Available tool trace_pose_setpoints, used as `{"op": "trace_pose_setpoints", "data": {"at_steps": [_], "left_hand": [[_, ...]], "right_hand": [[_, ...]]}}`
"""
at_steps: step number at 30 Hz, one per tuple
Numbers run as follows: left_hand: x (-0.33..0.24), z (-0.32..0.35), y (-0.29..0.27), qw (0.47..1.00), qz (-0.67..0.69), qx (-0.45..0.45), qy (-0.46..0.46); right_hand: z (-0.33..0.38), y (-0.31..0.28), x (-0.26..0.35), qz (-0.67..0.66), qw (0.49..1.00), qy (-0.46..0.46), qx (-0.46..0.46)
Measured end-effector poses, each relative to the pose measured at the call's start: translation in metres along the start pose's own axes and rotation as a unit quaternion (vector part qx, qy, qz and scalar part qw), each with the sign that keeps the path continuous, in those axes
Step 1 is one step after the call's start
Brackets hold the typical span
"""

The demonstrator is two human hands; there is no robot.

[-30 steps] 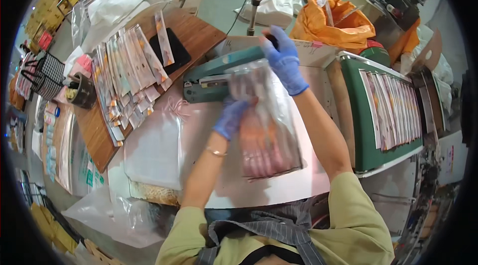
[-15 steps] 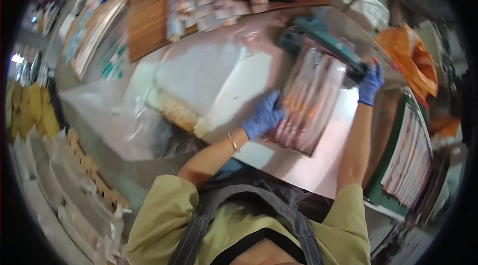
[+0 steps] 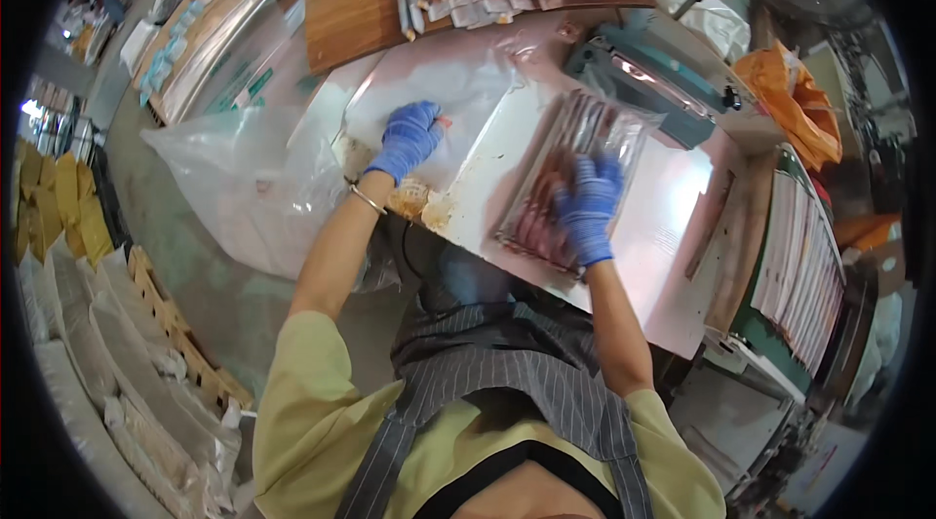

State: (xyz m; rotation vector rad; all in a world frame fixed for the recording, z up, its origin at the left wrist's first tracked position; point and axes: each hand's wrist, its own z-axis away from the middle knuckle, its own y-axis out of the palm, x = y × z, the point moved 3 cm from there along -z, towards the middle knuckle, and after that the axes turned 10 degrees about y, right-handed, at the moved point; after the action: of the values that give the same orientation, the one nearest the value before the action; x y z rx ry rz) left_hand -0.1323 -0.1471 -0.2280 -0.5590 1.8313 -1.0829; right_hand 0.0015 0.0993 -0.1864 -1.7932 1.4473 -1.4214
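Note:
Both of my hands wear blue gloves. My right hand [image 3: 588, 207] lies flat on a clear plastic bag filled with long sachets [image 3: 570, 163], which rests on the white work table [image 3: 663, 227]. Just beyond the bag stands a green heat sealer [image 3: 643, 80]. My left hand [image 3: 408, 137] reaches left to a pile of empty clear bags [image 3: 439, 95] on the table, with its fingers on the top sheet.
A wooden board [image 3: 341, 12] with several loose sachets lies at the back. A green tray [image 3: 795, 266] of lined-up sachets stands to the right, an orange bag [image 3: 795, 100] behind it. A big clear plastic sack [image 3: 244, 188] hangs at the left, with stacked bundles on the floor.
My right hand left the sealer and now presses on the filled bag. My left hand came off the bag and moved left to the empty bags. The view swung left.

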Motion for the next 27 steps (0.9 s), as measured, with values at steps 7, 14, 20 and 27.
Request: {"op": "trace_pose_setpoints", "data": {"at_steps": [7, 14, 20, 27], "left_hand": [[0.003, 0.005, -0.011, 0.995, 0.061, 0.014, 0.081], [-0.076, 0.015, 0.015, 0.971, 0.177, -0.058, 0.152], [-0.041, 0.000, -0.033, 0.962, 0.146, -0.192, -0.130], [-0.073, -0.014, -0.019, 0.982, -0.183, 0.030, -0.034]], "right_hand": [[0.014, 0.029, 0.039, -0.113, 0.992, -0.013, 0.057], [0.002, 0.045, 0.056, -0.364, 0.927, 0.081, 0.041], [-0.010, 0.017, 0.042, -0.161, 0.985, 0.007, -0.067], [0.012, 0.011, 0.073, -0.176, 0.984, -0.041, -0.011]]}}
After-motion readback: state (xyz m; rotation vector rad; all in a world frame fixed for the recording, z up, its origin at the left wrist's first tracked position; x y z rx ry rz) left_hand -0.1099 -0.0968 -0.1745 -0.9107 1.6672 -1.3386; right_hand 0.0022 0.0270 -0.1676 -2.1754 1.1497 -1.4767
